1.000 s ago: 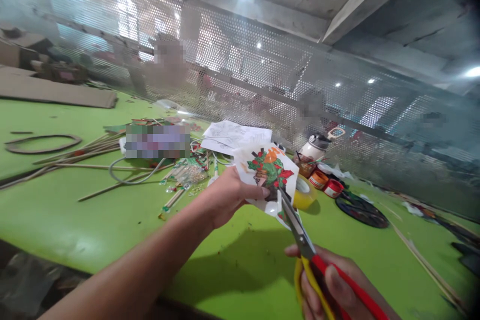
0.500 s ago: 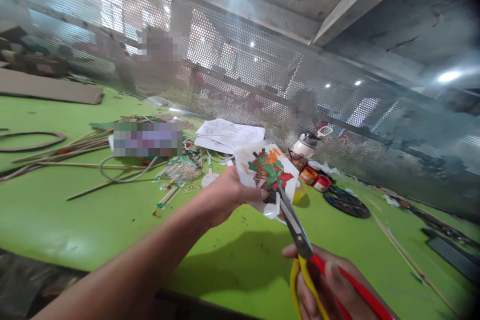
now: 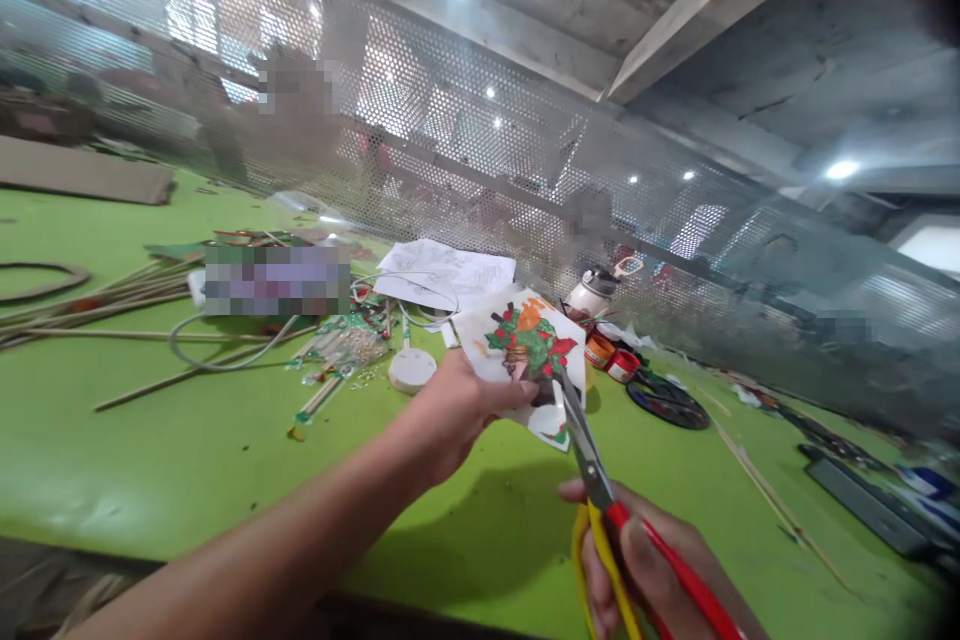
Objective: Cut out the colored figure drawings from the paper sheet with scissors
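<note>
My left hand (image 3: 469, 400) pinches a white sheet of paper (image 3: 480, 328) by its lower left part, thumb on top. On the paper is a painted picture of green leaves with red and orange shapes. My right hand (image 3: 660, 560) grips scissors (image 3: 592, 465) with one yellow and one red handle. Their blades point up and away from me, with the tips at the lower right of the painted picture. A cut strip of paper (image 3: 559, 405) stands beside the blades. Both hands are above the green table (image 3: 465, 530).
Printed sheets (image 3: 446, 272), a round white object (image 3: 412, 370) and wooden sticks (image 3: 150, 320) lie left and behind. Orange (image 3: 598, 351) and red paint jars (image 3: 623, 365), a dark palette (image 3: 667, 400) and a white-and-black bottle (image 3: 592, 290) stand right. A perforated metal screen (image 3: 450, 160) bounds the far edge.
The view has swung slightly right, so everything on the table sits further left. The paper has tilted a little, and the scissors stay at its lower right edge.
</note>
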`<action>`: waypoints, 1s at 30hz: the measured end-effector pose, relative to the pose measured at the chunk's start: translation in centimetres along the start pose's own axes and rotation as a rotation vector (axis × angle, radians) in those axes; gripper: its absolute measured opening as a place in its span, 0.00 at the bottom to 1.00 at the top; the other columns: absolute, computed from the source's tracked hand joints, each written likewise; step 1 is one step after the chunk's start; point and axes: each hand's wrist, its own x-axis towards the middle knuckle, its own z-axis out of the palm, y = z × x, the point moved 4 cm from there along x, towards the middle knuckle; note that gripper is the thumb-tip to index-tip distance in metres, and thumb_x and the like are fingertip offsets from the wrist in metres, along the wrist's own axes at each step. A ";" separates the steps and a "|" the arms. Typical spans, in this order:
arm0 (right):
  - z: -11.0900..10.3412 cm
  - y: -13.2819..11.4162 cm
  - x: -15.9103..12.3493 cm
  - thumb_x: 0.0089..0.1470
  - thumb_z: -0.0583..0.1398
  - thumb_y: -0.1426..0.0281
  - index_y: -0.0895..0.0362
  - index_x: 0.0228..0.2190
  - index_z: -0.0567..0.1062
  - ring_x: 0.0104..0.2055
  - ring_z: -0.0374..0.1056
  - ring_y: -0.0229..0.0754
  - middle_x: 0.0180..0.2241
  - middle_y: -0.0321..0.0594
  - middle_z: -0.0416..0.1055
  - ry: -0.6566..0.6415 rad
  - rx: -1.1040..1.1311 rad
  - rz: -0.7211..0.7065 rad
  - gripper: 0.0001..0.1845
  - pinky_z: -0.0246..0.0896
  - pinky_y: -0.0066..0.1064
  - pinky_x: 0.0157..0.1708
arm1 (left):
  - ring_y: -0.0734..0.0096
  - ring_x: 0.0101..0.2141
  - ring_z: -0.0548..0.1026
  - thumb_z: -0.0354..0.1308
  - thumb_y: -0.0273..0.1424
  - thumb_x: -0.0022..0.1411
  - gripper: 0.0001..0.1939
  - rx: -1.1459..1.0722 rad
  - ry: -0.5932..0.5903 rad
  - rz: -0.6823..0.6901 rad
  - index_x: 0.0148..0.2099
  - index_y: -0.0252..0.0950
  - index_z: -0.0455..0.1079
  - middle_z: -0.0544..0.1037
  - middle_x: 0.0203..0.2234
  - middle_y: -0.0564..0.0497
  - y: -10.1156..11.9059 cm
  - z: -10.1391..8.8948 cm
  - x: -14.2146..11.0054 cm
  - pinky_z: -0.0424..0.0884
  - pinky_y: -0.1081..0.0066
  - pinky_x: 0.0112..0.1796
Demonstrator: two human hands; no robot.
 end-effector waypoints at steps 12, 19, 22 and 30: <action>1.7 -0.8 1.7 0.49 0.54 0.39 0.61 0.47 0.70 0.25 0.57 0.40 0.23 0.34 0.61 0.085 -0.214 -0.177 0.40 0.49 0.32 0.27 | 0.65 0.36 0.78 0.67 0.21 0.45 0.16 -0.010 0.165 0.081 0.40 0.29 0.76 0.81 0.36 0.43 -0.3 0.2 -0.6 0.72 0.67 0.43; 2.3 -1.2 1.6 0.47 0.56 0.38 0.58 0.45 0.73 0.25 0.56 0.40 0.22 0.34 0.61 0.208 -0.212 -0.204 0.39 0.48 0.31 0.26 | 0.61 0.38 0.77 0.67 0.21 0.45 0.19 -0.035 0.178 0.066 0.43 0.29 0.74 0.80 0.41 0.41 -0.5 0.3 -0.6 0.70 0.61 0.47; 2.5 -1.2 1.7 0.47 0.56 0.38 0.57 0.44 0.73 0.25 0.56 0.40 0.22 0.34 0.61 0.228 -0.203 -0.218 0.38 0.49 0.31 0.26 | 0.61 0.38 0.77 0.67 0.21 0.45 0.19 -0.031 0.181 0.073 0.43 0.29 0.74 0.80 0.41 0.41 -0.4 0.3 -0.8 0.70 0.60 0.47; 2.4 -1.1 2.0 0.45 0.55 0.37 0.58 0.43 0.72 0.22 0.48 0.36 0.21 0.28 0.50 0.237 -0.210 -0.188 0.40 0.44 0.30 0.23 | 0.66 0.36 0.77 0.67 0.20 0.44 0.17 -0.034 0.219 0.045 0.40 0.30 0.75 0.81 0.38 0.44 -0.3 0.2 -1.0 0.71 0.66 0.43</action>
